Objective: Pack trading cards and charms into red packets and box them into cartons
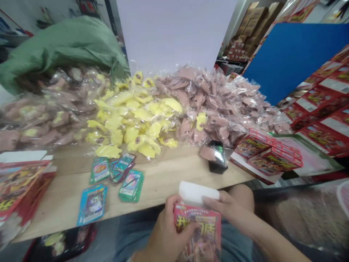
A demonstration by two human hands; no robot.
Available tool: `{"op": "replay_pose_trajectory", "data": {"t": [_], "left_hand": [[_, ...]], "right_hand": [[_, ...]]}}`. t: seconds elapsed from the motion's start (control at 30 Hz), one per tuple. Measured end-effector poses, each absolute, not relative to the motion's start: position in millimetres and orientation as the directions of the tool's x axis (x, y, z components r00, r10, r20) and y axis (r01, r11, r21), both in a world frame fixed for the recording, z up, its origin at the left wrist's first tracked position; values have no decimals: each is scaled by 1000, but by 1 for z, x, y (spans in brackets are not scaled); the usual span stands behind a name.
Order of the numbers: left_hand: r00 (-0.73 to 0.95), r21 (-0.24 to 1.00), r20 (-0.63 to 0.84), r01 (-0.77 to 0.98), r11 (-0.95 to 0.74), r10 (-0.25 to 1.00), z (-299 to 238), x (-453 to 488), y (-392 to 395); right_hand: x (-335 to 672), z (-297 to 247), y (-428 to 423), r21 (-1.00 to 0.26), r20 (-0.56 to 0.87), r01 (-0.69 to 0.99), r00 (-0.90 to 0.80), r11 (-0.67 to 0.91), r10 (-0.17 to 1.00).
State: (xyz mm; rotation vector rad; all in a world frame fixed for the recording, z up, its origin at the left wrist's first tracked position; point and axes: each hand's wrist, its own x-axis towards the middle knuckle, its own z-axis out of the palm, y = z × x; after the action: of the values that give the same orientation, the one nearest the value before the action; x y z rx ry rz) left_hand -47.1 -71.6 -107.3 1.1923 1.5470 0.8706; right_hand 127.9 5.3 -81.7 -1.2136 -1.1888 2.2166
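Observation:
Over my lap, my left hand (pixel 165 231) grips a red printed cardboard box (pixel 209 233), its thumb lying across the front. The white top flap (pixel 195 192) of that box stands up, and my right hand (pixel 227 205) pinches its right end. Beyond the box, on the table, lie a stack of green-edged cards (pixel 131 185), a blue-bordered card stack (pixel 92 204), a spread of dark cards (pixel 122 167) and another green card pile (pixel 100 170). What is inside the held box is hidden.
Yellow figures in clear wrappers (pixel 131 123) lie heaped mid-table, with pinkish wrapped ones (pixel 207 94) around them. A black container (pixel 218 162) and several finished-looking red boxes (pixel 268 156) stand right. Flat red cartons (pixel 21 189) lie left. A green sack (pixel 68 47) sits behind.

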Motion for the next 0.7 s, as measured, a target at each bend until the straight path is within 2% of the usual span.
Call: {"op": "replay_pose_trajectory", "data": {"t": [0.1, 0.23, 0.37, 0.43, 0.57, 0.63, 0.7], "left_hand": [[-1, 920, -273, 293, 261, 962, -108, -54, -72], [-6, 942, -314, 124, 312, 950, -115, -57, -70], [13, 933, -285, 230, 275, 958, -115, -57, -72], [52, 925, -276, 286, 250, 960, -114, -59, -75], [70, 935, -246, 279, 218, 967, -112, -65, -83], [76, 937, -247, 271, 218, 966, -113, -65, -87], [70, 941, -255, 250, 231, 964, -114, -63, -89]], "right_hand": [[121, -77, 10, -844, -483, 123, -597, -521, 641], [116, -61, 12, -925, -375, 271, -759, -265, 533], [105, -49, 7, -936, -335, 339, -764, -99, 551], [99, -49, 4, -930, -354, 345, -749, -126, 560], [94, -54, 5, -876, -479, 326, -675, -355, 562], [93, -50, 6, -870, -492, 364, -690, -333, 531], [92, -37, 0, -887, -460, 415, -763, -203, 454]]}}
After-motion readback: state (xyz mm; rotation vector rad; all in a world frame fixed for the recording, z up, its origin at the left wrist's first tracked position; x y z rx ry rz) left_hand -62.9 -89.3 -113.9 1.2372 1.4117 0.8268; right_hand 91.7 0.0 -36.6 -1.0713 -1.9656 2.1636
